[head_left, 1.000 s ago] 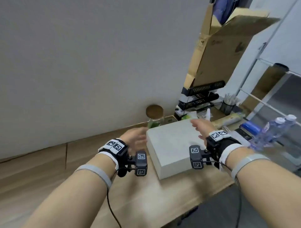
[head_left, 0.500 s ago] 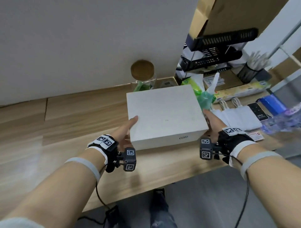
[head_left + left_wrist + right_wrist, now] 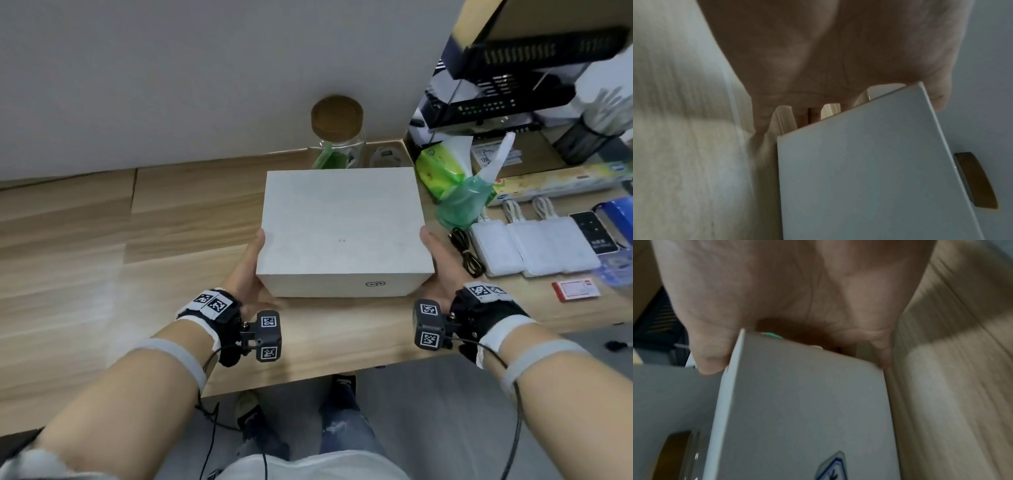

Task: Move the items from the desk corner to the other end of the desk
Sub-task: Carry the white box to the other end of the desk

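Note:
A white rectangular box (image 3: pixel 342 226) sits in the middle of the wooden desk (image 3: pixel 102 260) in the head view. My left hand (image 3: pixel 252 269) holds its left side and my right hand (image 3: pixel 435 263) its right side. Each thumb lies over the top edge and the fingers run down the side walls. The left wrist view shows the box (image 3: pixel 869 170) under my palm with the thumb (image 3: pixel 939 95) on its top. In the right wrist view the box (image 3: pixel 807 402) is clasped the same way. I cannot tell whether its base is off the desk.
Behind the box stands a cork-lidded glass jar (image 3: pixel 337 133). To its right are a green spray bottle (image 3: pixel 466 198), a green tissue pack (image 3: pixel 440 168), a black cable (image 3: pixel 466 250), white chargers (image 3: pixel 534 243), a red card (image 3: pixel 575 289) and black racks (image 3: pixel 507 78). Bare desk stretches left.
Both hands came in from above the box and closed on its two sides. The view tilted down, so the box now sits central and larger.

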{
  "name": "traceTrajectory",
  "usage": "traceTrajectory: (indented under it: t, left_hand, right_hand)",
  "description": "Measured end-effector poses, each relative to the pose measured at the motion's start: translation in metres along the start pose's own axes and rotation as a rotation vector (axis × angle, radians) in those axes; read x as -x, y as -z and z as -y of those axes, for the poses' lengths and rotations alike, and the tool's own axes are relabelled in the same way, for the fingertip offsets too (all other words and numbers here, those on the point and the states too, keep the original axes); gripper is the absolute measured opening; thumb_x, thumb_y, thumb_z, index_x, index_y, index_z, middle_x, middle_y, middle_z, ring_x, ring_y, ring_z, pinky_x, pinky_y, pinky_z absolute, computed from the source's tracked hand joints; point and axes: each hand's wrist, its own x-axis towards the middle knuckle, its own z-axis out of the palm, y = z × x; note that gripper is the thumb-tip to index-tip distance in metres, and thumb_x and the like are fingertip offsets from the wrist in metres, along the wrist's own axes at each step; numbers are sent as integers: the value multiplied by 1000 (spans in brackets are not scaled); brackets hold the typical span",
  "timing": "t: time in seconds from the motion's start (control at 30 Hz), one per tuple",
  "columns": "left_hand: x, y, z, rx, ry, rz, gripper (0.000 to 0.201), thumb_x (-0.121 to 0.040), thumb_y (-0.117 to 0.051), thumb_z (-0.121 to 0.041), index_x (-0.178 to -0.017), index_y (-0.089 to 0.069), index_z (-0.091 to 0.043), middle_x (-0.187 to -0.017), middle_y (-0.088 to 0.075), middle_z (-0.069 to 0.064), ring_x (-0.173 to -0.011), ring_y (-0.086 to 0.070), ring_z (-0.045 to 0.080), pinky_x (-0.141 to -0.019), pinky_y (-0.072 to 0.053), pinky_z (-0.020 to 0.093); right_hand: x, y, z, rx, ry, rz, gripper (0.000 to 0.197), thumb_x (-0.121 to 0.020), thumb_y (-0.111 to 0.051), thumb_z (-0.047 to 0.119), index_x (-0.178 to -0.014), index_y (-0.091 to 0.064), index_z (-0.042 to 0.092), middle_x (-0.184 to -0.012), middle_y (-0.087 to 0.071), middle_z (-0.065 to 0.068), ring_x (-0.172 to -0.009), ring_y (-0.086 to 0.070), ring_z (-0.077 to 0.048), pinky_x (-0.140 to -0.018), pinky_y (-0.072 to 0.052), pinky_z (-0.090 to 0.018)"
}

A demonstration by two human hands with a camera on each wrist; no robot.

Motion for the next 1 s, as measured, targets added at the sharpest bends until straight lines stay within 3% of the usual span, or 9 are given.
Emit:
traceTrajectory:
  t: [0.07, 0.17, 0.23, 0.3, 0.4, 0.53, 0.7, 0.83, 1.0]
  left_hand:
    - [9, 15, 1, 15, -8, -31, 77, -70, -51, -88, -125, -66, -35, -123, -69, 11, -111, -64, 39, -86, -52, 64]
    - [29, 44, 1, 72, -11, -72, 76, -65, -62, -83, -117, -71, -28, -113, -68, 13, -97, -64, 36, -75, -56, 50]
    - [46, 67, 3, 111, -30, -94, 70, -66, -64, -80, -110, -73, -26, -103, -65, 12, -87, -60, 31, -75, -54, 41]
    - [65, 94, 5, 124, -63, -151, 68, -68, -65, -77, -115, -71, -28, -113, -68, 12, -98, -60, 32, -88, -52, 47]
    - [102, 140, 6, 174, -110, -210, 65, -72, -65, -72, -117, -68, -25, -110, -65, 15, -96, -59, 34, -85, -51, 48]
    - [164, 215, 3, 246, -188, -269, 67, -69, -68, -71, -115, -68, -23, -107, -63, 14, -92, -58, 33, -77, -51, 43]
    - [250, 318, -1, 334, -326, -375, 72, -63, -72, -73, -112, -70, -19, -95, -64, 9, -91, -60, 33, -81, -54, 48]
    - [316, 396, 7, 375, -442, -492, 64, -68, -70, -72, -106, -73, -21, -88, -65, 7, -91, -60, 33, -92, -49, 53]
    - [369, 472, 31, 436, -495, -605, 68, -73, -67, -70, -121, -67, -22, -98, -64, 8, -88, -63, 31, -82, -52, 45]
  right_hand:
    - [3, -14, -8, 19, -1, 7, 52, -86, -60, 61, -124, -63, 26, -119, -71, -11, -107, -68, -34, -92, -51, -54]
    - [9, -40, -15, 119, -21, 14, 73, -72, -70, 66, -132, -57, 26, -128, -65, -12, -116, -62, -37, -96, -49, -57]
    - [14, -62, -21, 189, -45, 30, 75, -74, -67, 66, -132, -56, 20, -105, -69, -11, -93, -67, -33, -71, -58, -46]
    - [18, -87, -30, 272, -75, 66, 74, -75, -63, 66, -130, -56, 17, -82, -59, -8, -70, -60, -27, -54, -55, -35]
    - [28, -137, -48, 389, -88, 96, 84, -66, -68, 71, -133, -54, 21, -87, -61, -9, -79, -62, -32, -63, -55, -42]
    - [48, -227, -77, 503, -34, 143, 86, -60, -69, 74, -129, -55, 24, -118, -64, -18, -103, -64, -38, -77, -56, -47]
    - [64, -354, -119, 582, 33, 250, 80, -66, -65, 75, -127, -59, 24, -112, -65, -16, -94, -64, -34, -64, -56, -39]
    - [67, -445, -164, 647, 7, 361, 77, -70, -59, 74, -127, -59, 22, -125, -61, -17, -104, -60, -35, -78, -54, -44]
    - [62, -538, -221, 704, -45, 470, 75, -70, -61, 71, -123, -58, 19, -103, -60, -15, -92, -60, -34, -71, -55, -43]
